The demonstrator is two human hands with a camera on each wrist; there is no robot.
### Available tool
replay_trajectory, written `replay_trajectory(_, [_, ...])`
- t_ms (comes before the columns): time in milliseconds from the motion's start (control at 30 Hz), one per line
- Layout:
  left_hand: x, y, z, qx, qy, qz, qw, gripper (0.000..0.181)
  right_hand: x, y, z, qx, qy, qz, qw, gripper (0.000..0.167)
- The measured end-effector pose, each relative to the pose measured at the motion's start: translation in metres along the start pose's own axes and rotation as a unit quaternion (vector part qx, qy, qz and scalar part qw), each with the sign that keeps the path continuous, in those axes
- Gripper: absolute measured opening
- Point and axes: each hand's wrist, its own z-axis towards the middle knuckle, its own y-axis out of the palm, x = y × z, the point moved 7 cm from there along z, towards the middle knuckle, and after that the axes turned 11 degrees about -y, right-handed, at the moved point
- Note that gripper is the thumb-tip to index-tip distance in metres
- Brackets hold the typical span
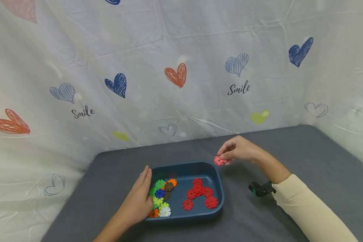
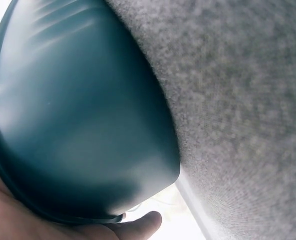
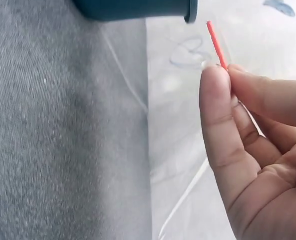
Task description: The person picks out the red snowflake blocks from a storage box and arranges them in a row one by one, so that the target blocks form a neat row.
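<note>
My right hand (image 1: 240, 149) pinches a red snowflake building disc (image 1: 219, 160) between thumb and fingertips. It is held above the table, just outside the tray's far right corner. In the right wrist view the red disc (image 3: 217, 45) shows edge-on at the fingertips. The dark blue tray (image 1: 196, 215) stands on the table with several red discs (image 1: 198, 191) in its right part. At its left lie discs in green, blue, brown, orange, yellow-green and white (image 1: 164, 211). My left hand (image 1: 139, 198) rests along the left rim, its fingers straight, hiding part of that side.
A grey cloth covers the table (image 1: 290, 151). Behind it and at the sides hangs a white curtain (image 1: 145, 111) printed with hearts. A black strap-like device (image 1: 261, 189) sticks out from the right wrist, above the table.
</note>
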Motion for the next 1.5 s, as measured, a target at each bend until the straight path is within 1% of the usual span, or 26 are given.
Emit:
replay_trajectory(67, [0.001,0.000,0.000,0.001,-0.001,0.000,1.0000,0.076,0.002,-0.001,-0.001,-0.003,0.008,-0.006,0.9999,0.014])
replay_trajectory(167, [0.001,-0.001,-0.001,0.003,0.001,0.003,1.0000,0.076,0.007,-0.001,-0.001,-0.015,0.016,-0.030,0.9993,0.011])
replay_trajectory(300, [0.001,-0.001,-0.001,0.002,0.004,0.002,1.0000,0.076,0.015,0.004,0.002,-0.032,0.021,-0.063,0.9973,0.008])
replay_trajectory(433, [0.001,-0.001,0.000,-0.001,0.001,0.001,1.0000,0.076,0.024,0.010,0.003,-0.039,0.038,-0.087,0.9947,0.007])
replay_trajectory(567, [0.001,-0.001,0.000,-0.001,-0.002,0.000,1.0000,0.077,0.031,0.017,0.003,-0.053,0.058,-0.090,0.9929,0.008])
replay_trajectory(667, [0.000,-0.001,0.000,-0.001,0.000,0.001,1.0000,0.078,0.034,0.024,0.002,-0.066,0.061,-0.084,0.9924,0.008])
replay_trajectory(800, [0.000,-0.002,0.000,-0.001,0.003,0.001,1.0000,0.078,0.034,0.027,0.002,-0.068,0.061,-0.086,0.9921,0.007])
replay_trajectory(900, [0.000,-0.002,0.000,-0.001,0.002,0.002,1.0000,0.079,0.033,0.026,0.001,-0.062,0.064,-0.089,0.9920,0.007])
replay_trajectory(1067, [0.000,-0.002,0.000,-0.007,-0.003,0.002,1.0000,0.079,0.034,0.022,0.000,-0.062,0.069,-0.094,0.9913,0.007])
replay_trajectory(1200, [0.000,-0.002,0.000,-0.008,-0.003,0.002,1.0000,0.079,0.032,0.017,0.001,-0.055,0.069,-0.115,0.9895,0.003])
replay_trajectory(1267, [0.001,-0.001,0.000,-0.008,-0.002,0.001,1.0000,0.079,0.028,0.013,0.001,-0.043,0.057,-0.143,0.9872,0.002])
replay_trajectory(1333, [0.001,-0.001,0.000,-0.006,0.000,0.000,1.0000,0.079,0.019,0.009,0.003,-0.027,0.030,-0.181,0.9827,0.005])
replay_trajectory(1400, [0.001,0.000,0.000,-0.004,0.001,0.001,1.0000,0.080,0.006,0.008,0.004,-0.008,-0.013,-0.219,0.9756,0.006])
replay_trajectory(1500, [0.001,0.000,0.000,0.001,0.003,0.002,1.0000,0.080,-0.020,0.014,0.003,0.008,-0.098,-0.262,0.9599,0.005])
